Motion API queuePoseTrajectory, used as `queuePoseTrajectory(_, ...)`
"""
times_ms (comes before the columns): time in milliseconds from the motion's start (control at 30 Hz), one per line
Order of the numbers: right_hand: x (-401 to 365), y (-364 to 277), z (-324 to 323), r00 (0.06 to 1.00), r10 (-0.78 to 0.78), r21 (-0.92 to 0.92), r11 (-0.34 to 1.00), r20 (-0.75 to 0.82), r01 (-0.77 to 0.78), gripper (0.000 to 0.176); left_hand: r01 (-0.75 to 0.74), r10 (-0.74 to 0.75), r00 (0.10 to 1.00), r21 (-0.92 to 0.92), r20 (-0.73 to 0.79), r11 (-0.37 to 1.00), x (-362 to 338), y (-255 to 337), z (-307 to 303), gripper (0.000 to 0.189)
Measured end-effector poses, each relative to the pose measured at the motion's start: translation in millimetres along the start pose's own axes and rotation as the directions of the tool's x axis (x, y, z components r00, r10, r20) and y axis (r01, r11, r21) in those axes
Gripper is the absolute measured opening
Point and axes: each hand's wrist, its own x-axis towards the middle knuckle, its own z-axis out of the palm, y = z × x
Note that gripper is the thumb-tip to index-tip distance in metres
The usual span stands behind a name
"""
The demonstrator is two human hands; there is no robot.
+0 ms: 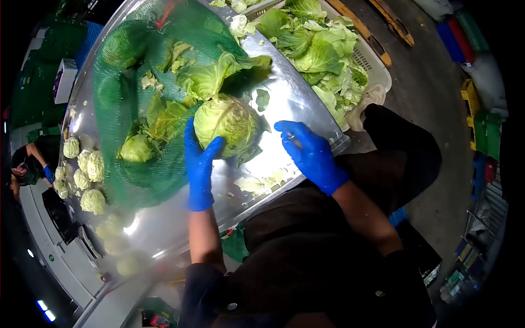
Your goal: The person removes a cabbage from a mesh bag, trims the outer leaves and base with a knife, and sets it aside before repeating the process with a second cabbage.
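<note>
My left hand (200, 174), in a blue glove, grips the near left side of a round green cabbage (228, 124) with its thumb and fingers spread around it. A loose outer leaf (210, 76) stands up at the cabbage's far side. To the right of the cabbage and apart from it, my right hand (314, 158), also gloved in blue, is curled closed; what it holds, if anything, I cannot make out. Under and left of the cabbage lies a green mesh bag (123, 104) with another cabbage (136, 148) and leaf pieces. Leaf scraps (260, 183) lie between me and the cabbage.
The metal table (311, 101) ends close to my body. Several trimmed pale cabbages (93, 201) stand along its left side. Beyond its right edge, a pale crate (377, 71) is heaped with cabbage leaves (322, 54). Another person's gloved hand (48, 174) shows at far left.
</note>
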Motion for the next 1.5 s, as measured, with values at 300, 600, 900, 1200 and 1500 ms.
queuePoseTrajectory(300, 26.0, -0.6, 20.1, 0.952, 0.026, -0.313, 0.947, 0.304, 0.074, 0.019, -0.212, 0.251, 0.966, 0.352, -0.068, 0.911, -10.7, -16.7, 16.7, 0.101)
queuePoseTrajectory(600, 46.5, 7.3, 28.1, 0.92, -0.008, -0.407, 0.895, 0.392, 0.181, 0.022, -0.083, 0.107, 0.992, 0.269, -0.074, 0.959, -8.3, 3.9, 30.5, 0.105)
queuePoseTrajectory(900, 73.8, 20.9, 34.0, 0.823, 0.348, -0.509, 0.857, 0.448, -0.085, 0.025, -0.131, 0.167, 0.984, 0.402, -0.056, 0.906, 7.4, -9.0, 26.6, 0.102)
queuePoseTrajectory(1200, 82.1, -14.4, 6.4, 0.741, 0.363, -0.556, 0.831, 0.565, 0.017, 0.026, -0.284, 0.34, 0.94, 0.459, -0.041, 0.841, -10.9, -18.0, 31.4, 0.102)
queuePoseTrajectory(1500, 87.9, 27.1, 42.3, 0.675, 0.476, -0.526, 0.837, 0.564, -0.151, 0.046, -0.169, 0.18, 0.983, 0.218, -0.032, 0.961, 8.2, 0.0, 15.6, 0.098)
